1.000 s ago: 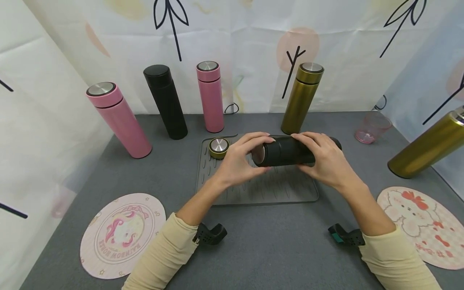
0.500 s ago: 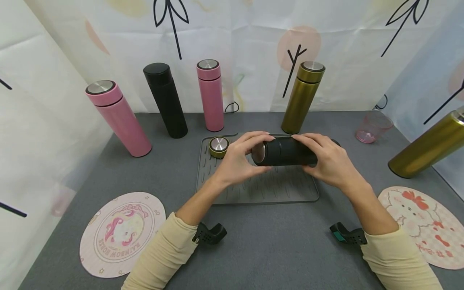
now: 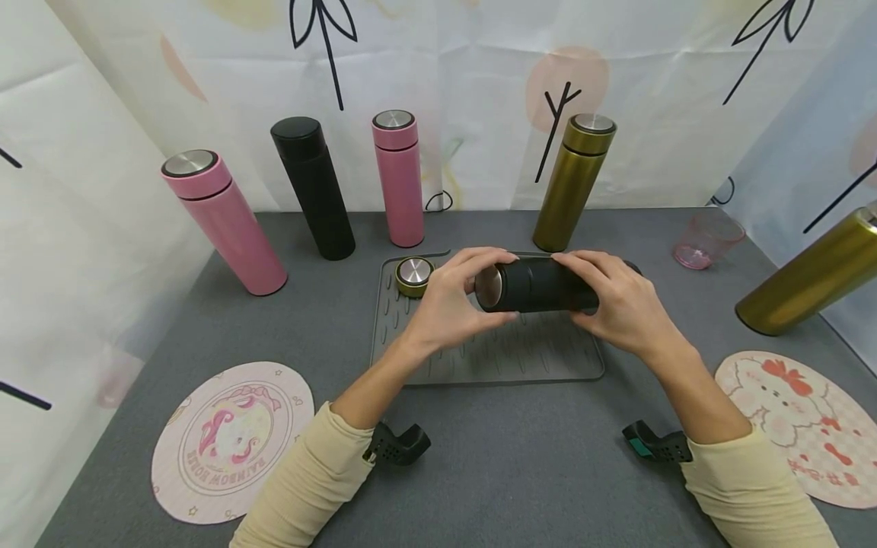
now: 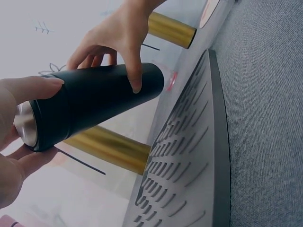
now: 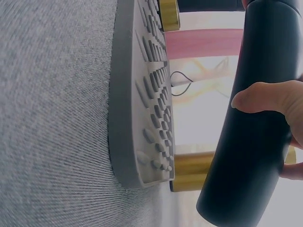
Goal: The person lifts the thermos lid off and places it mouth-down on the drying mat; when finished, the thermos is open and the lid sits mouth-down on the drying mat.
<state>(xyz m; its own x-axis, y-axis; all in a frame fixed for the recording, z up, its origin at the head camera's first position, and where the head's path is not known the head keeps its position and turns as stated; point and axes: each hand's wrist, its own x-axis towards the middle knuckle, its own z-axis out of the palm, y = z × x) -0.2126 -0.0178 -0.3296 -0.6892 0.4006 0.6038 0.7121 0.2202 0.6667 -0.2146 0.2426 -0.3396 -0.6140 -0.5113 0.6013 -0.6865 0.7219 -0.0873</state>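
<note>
A black thermos flask [image 3: 537, 285] lies sideways in the air over the grey drain mat [image 3: 493, 369], its lid end to the left. My left hand [image 3: 455, 301] grips the lid end, thumb and fingers on either side of it; the silver lid top [image 4: 27, 124] shows in the left wrist view. Around the body curls my right hand [image 3: 620, 304], its thumb lying along the near side in the right wrist view. The far end of the flask is partly hidden behind this hand in the head view. A loose gold lid [image 3: 414, 278] sits on the mat's back left corner.
Behind the mat stand a black flask [image 3: 314, 190], a pink flask [image 3: 400, 183] and a gold flask [image 3: 574, 186]. Another pink flask [image 3: 226, 224] is at left, another gold one [image 3: 808, 270] at right. A pink glass [image 3: 708, 240] and two round placemats [image 3: 233, 487] [image 3: 795, 411] flank the work.
Both hands keep their hold on the black thermos flask over the mat. My right hand has shifted very slightly to the right; the flask stays level and nearly in place.
</note>
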